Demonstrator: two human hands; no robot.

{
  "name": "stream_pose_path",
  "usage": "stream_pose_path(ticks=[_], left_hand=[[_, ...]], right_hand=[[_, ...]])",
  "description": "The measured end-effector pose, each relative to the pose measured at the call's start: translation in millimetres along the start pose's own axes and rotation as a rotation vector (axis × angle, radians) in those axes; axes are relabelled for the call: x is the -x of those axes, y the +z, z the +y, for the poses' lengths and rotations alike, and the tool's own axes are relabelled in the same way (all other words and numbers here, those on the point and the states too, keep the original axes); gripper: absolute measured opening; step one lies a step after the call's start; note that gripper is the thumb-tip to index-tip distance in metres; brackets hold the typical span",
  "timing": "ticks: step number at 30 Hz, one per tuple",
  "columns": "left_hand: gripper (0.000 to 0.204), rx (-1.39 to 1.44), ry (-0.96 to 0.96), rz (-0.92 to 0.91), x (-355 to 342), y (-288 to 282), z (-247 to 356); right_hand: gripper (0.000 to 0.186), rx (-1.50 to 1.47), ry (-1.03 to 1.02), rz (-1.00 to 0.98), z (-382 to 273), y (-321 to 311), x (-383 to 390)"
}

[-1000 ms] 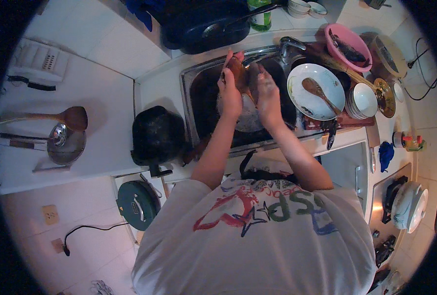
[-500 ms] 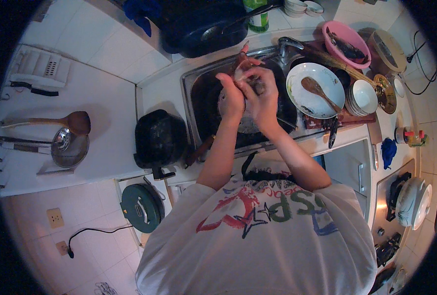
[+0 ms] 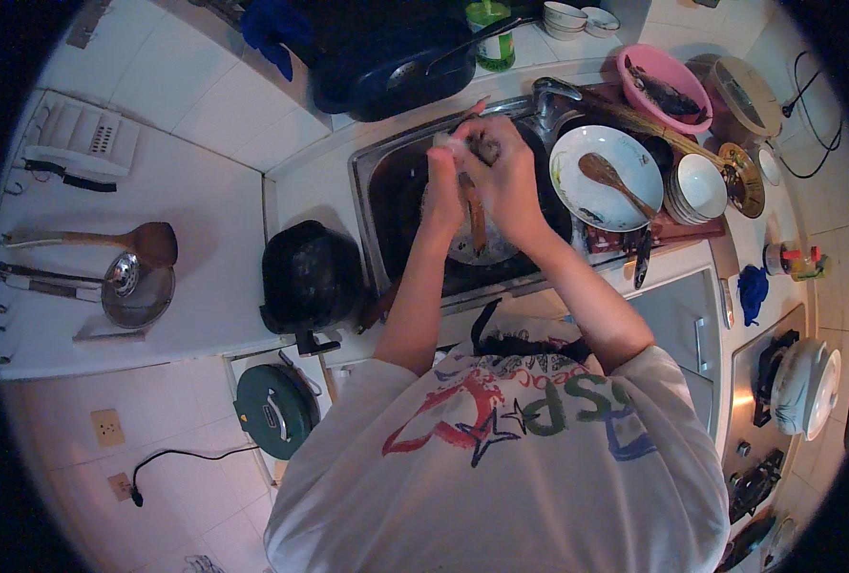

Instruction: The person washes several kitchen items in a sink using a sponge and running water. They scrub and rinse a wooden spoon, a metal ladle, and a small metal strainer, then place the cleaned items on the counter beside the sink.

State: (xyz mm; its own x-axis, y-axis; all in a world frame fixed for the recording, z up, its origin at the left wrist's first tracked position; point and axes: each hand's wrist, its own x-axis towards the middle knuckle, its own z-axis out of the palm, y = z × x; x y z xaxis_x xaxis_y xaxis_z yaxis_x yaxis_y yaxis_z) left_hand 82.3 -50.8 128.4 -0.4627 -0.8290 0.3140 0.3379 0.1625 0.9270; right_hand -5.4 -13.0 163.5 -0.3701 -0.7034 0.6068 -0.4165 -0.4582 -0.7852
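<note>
Over the sink [image 3: 359, 191], my two hands are close together. My left hand [image 3: 445, 186] is closed round a brown wooden-looking utensil [image 3: 477, 222], whose narrow end points down toward me; its other end is hidden by my fingers. My right hand [image 3: 510, 181] is closed against it, with a grey, rough-looking scrubber [image 3: 487, 149] showing between the fingers. Whitish foam lies on the left fingers. Beneath the hands, a round pan or dish with a pale, sudsy inside [image 3: 491, 252] sits in the dark sink.
A white plate [image 3: 563, 172] with a wooden spoon [image 3: 617, 183] rests right of the sink, beside stacked bowls [image 3: 701, 186] and a knife [image 3: 642, 258]. A faucet [image 3: 553, 91] and a pink basin holding fish [image 3: 625, 81] stand behind. At left is a black basket with a handle [image 3: 310, 272].
The brown utensil now sticks out below my hands toward me. My right hand has closed in over the left fingers, and the view has shifted slightly.
</note>
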Motion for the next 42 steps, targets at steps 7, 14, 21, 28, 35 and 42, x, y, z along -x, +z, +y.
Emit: stream_pose_path(ticks=[7, 14, 21, 28, 35, 42], left_hand=[[0.098, -0.11, 0.062, 0.042, 2, -6, -9], [0.066, -0.111, -0.009, 0.08, 5, -18, -19], [0.058, -0.344, -0.072, 0.098, 4, -21, -15], [0.085, -0.181, -0.009, 0.061, 3, -6, -8], [0.092, -0.019, 0.042, -0.009, -2, -4, 5], [0.095, -0.028, 0.093, -0.012, -1, 0, 5]], right_hand=[[0.017, -0.157, 0.227, -0.021, 13, -4, -8], [0.013, -0.157, 0.29, -0.115, 16, -10, -15], [0.014, -0.204, 0.323, -0.235, 14, -17, -12], [0.014, -0.149, 0.255, 0.027, 18, -4, -2], [0.018, -0.111, 0.156, -0.086, -1, -6, 8], [0.021, -0.041, 0.118, -0.149, -9, -10, -2]])
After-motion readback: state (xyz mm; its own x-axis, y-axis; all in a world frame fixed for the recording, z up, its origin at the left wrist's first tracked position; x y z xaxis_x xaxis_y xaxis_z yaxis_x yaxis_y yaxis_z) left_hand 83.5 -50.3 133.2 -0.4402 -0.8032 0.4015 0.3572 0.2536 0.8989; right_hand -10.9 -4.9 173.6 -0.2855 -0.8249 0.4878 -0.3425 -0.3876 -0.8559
